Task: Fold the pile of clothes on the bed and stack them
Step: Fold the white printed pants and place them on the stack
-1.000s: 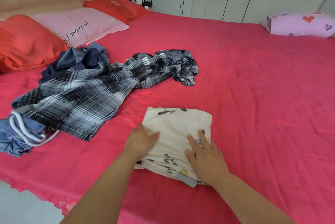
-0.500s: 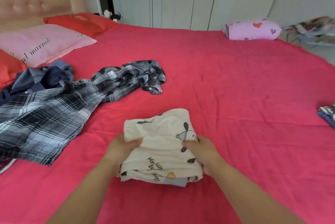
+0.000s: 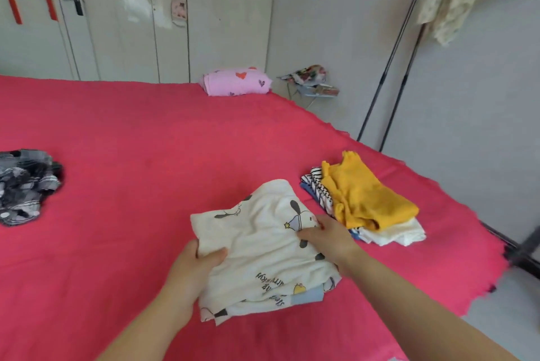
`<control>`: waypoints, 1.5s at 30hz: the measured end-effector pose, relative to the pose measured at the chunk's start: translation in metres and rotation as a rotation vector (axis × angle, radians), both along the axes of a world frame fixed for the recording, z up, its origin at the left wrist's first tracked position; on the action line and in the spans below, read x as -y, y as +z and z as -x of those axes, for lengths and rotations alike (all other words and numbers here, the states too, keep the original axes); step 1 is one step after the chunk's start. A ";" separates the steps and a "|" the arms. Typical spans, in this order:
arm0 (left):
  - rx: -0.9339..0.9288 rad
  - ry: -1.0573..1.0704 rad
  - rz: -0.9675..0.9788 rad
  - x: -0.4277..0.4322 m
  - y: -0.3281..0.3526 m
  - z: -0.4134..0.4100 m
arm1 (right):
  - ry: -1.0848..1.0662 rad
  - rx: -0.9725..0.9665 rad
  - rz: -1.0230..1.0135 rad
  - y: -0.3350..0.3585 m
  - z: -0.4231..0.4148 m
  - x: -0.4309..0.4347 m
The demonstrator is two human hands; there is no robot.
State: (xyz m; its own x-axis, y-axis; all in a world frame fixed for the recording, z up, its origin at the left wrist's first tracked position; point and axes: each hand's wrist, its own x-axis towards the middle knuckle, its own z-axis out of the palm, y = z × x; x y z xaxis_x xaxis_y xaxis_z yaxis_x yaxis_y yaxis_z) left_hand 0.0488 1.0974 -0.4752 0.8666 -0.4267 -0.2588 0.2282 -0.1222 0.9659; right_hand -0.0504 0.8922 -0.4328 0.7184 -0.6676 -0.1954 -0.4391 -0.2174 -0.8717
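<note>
A folded cream garment [image 3: 263,246] with cartoon prints is held just above the red bedsheet [image 3: 131,156]. My left hand [image 3: 194,265] grips its left edge, thumb on top. My right hand [image 3: 327,236] grips its right edge, thumb over the print. To the right lies a stack of folded clothes [image 3: 365,203] with a yellow garment on top, striped and white pieces beneath. The garment's right edge is close to that stack. A crumpled plaid shirt [image 3: 26,185] lies at the far left.
A pink pillow with hearts [image 3: 236,81] rests at the bed's far edge. The bed's right edge runs just past the stack, with bare floor beyond. A black clothes rack [image 3: 391,68] with hanging garments stands by the wall on the right. White wardrobe doors [image 3: 146,10] line the back.
Both hands have closed on the cream garment, lifted it and carried it to the right. My view has swung right, bringing the folded stack into sight and pushing the plaid shirt to the left edge.
</note>
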 end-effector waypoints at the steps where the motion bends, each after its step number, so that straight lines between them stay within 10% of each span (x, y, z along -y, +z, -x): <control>1: -0.032 -0.028 0.021 0.020 -0.001 0.007 | -0.024 -0.005 0.017 0.000 0.009 0.018; 15: -0.109 -0.457 0.450 0.244 0.052 0.005 | -0.324 0.081 0.440 0.065 0.016 0.241; 26: -0.043 -0.599 -0.031 0.240 -0.066 0.016 | -0.127 -0.701 1.010 -0.040 -0.038 0.239; 35: 0.124 -0.522 -0.067 0.234 -0.071 0.006 | 0.038 -0.936 0.965 -0.060 -0.022 0.258; 41: 0.176 -0.446 -0.163 0.180 -0.064 -0.009 | 0.085 -0.981 0.969 -0.044 -0.024 0.246; 45: 0.243 -0.375 -0.260 0.136 -0.055 -0.019 | -0.008 -0.676 0.976 -0.043 -0.025 0.218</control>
